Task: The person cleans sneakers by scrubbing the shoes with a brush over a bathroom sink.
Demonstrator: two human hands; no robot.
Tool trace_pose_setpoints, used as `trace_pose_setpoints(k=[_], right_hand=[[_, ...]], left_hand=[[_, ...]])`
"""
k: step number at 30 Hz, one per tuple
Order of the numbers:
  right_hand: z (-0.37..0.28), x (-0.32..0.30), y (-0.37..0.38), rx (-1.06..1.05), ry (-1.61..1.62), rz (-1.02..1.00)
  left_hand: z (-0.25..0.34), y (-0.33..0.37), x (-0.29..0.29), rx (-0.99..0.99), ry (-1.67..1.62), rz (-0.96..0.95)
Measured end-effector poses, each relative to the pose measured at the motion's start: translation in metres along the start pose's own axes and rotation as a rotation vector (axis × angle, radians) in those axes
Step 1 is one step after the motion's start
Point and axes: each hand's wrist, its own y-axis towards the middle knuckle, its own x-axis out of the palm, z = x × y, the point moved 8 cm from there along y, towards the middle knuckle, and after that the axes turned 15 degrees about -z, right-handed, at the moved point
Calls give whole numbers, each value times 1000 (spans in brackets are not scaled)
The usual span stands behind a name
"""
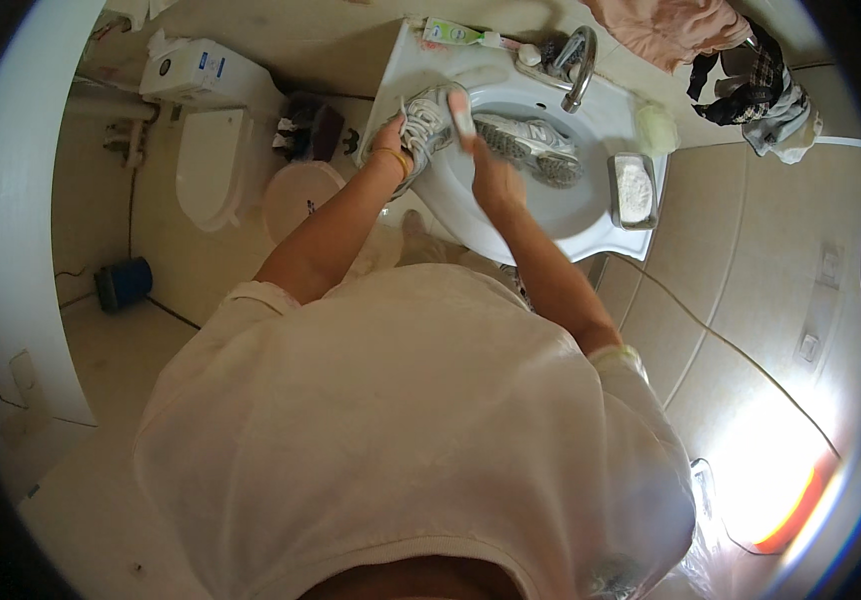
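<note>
Over the left rim of the white sink [451,205], my left hand [388,140] grips a grey-and-white lace-up sneaker [429,122]. My right hand [497,185] is closed around a brush [462,114] with a pinkish back, somewhat blurred, held against or very close to the sneaker's side. Its bristles are hidden from me. The second sneaker [541,150] rests in the basin just beyond my right hand, its dark patterned sole partly showing. Behind it rises the curved metal faucet [581,70].
A soap dish with a white bar [635,190] sits on the sink's right edge; a green-white tube [454,32] lies at the back. Cloths [766,95] hang upper right. To the left are a toilet [213,170], a round pinkish basin [301,198] and a dark bin [311,130].
</note>
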Motion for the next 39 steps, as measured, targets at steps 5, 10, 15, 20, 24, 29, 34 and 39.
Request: trace_pose_setpoints(k=[5,10,15,20,24,29,34,39], right_hand=[[8,-36,32,178,76,-7],[16,25,-23,-13,22,-67],[0,-12,18,-32,23,-66],[-3,39,1,-99,152,-78],[8,56,-2,-169,112,-130],[28,28,-17,-364,224,-60],[91,35,-57,-111,279,-268],[131,16,-74,124,-141,-241]], left_hand=[[2,1,1,24,115,25],[0,17,-23,8,48,5],[10,11,-14,81,37,149],[20,38,-36,128,47,98],[16,25,-16,130,1,62],[15,22,-18,93,-33,105],[19,-3,5,8,77,-88],[18,-31,17,39,363,160]])
